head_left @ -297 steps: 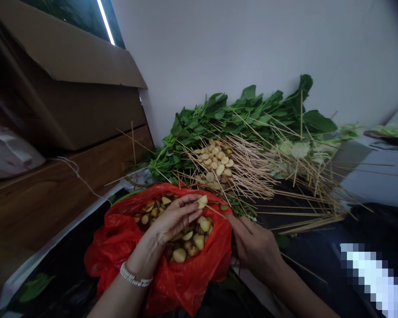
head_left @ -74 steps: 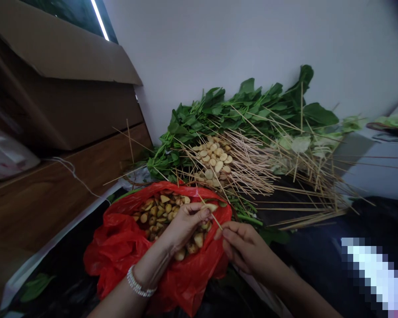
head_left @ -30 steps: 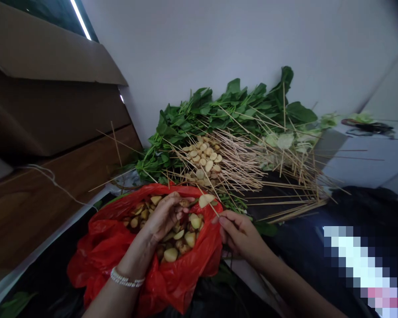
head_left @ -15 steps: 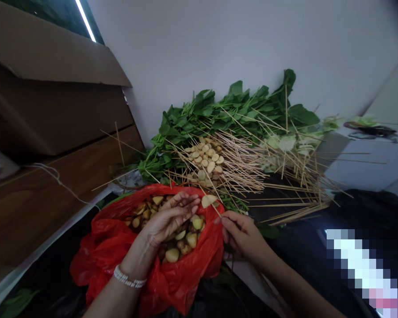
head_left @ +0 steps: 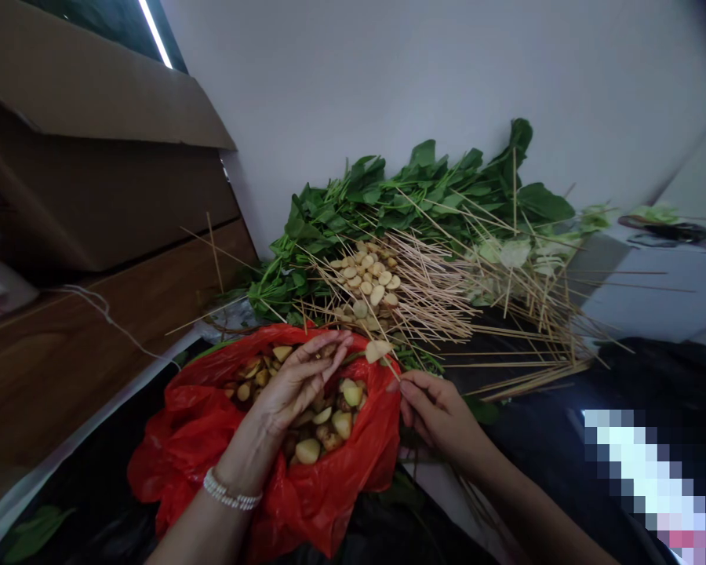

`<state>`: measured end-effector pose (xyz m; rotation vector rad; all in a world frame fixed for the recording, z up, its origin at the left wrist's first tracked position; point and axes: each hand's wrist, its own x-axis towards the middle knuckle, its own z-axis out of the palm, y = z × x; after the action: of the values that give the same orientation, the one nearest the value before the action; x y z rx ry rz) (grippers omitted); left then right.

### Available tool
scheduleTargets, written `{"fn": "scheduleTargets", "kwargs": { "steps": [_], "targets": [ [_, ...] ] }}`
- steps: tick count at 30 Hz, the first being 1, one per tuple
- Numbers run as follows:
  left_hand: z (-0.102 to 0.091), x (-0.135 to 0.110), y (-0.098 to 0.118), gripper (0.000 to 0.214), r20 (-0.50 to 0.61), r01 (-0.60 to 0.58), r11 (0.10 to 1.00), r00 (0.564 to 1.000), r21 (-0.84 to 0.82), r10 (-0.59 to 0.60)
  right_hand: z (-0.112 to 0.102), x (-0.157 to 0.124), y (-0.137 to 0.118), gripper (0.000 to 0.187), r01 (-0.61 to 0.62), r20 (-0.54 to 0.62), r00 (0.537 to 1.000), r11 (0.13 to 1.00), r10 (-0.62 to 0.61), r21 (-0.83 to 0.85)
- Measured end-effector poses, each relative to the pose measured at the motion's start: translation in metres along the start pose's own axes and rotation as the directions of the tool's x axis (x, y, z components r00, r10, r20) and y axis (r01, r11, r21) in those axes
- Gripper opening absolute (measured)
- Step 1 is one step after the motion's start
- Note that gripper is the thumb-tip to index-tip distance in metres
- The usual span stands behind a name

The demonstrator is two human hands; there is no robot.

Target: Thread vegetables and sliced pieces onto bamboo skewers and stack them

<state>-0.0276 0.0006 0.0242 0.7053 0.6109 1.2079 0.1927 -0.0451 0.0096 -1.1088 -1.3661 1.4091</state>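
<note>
A red plastic bag (head_left: 223, 424) full of cut potato pieces (head_left: 309, 449) lies open in front of me. My left hand (head_left: 297, 380) hovers over the bag with its fingers pinched on a small brownish potato piece. My right hand (head_left: 432, 408) is closed on a thin bamboo skewer (head_left: 390, 367) that carries a pale potato slice (head_left: 378, 350) near its tip, just right of my left fingertips.
A heap of bamboo skewers (head_left: 447, 298), some loaded with potato slices (head_left: 368, 282), lies on a pile of leafy greens (head_left: 412, 196) against the white wall. A brown cardboard box (head_left: 94, 141) sits on a wooden ledge (head_left: 94, 337) at left. A white counter (head_left: 653, 290) stands at right.
My left hand let go of the skewered slice, dipped into the bag and rose again with a small piece. The skewer with its slice shifted slightly up and right.
</note>
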Motion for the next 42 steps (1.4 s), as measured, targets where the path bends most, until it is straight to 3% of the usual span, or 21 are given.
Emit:
{"fn": "scheduleTargets", "kwargs": {
  "steps": [8,16,19,26,42],
  "targets": [
    [0.006,0.002,-0.003,0.012,0.009,0.076,0.995,0.997,0.065,-0.077,-0.001,0.001,0.0,0.042,-0.011,0.009,1.0,0.999,0.011,0.041],
    [0.001,0.004,-0.009,0.023,-0.113,-0.135,0.956,0.979,0.259,0.169,0.002,-0.007,0.003,0.034,-0.022,0.075,0.997,1.0,0.022,-0.005],
    [0.0,0.006,-0.007,0.02,-0.157,-0.113,0.975,0.977,0.192,0.145,0.002,-0.01,0.003,0.032,0.058,0.094,0.995,0.988,-0.044,-0.143],
    [-0.001,0.007,-0.002,0.02,-0.127,-0.03,1.0,0.991,0.009,0.031,0.003,-0.01,-0.001,0.03,0.269,0.117,0.963,0.887,-0.243,-0.375],
    [-0.001,0.007,-0.003,0.02,-0.146,-0.042,0.998,0.988,0.05,0.049,0.004,-0.009,-0.001,0.031,0.308,0.157,0.951,0.853,-0.266,-0.422]
  ]
}}
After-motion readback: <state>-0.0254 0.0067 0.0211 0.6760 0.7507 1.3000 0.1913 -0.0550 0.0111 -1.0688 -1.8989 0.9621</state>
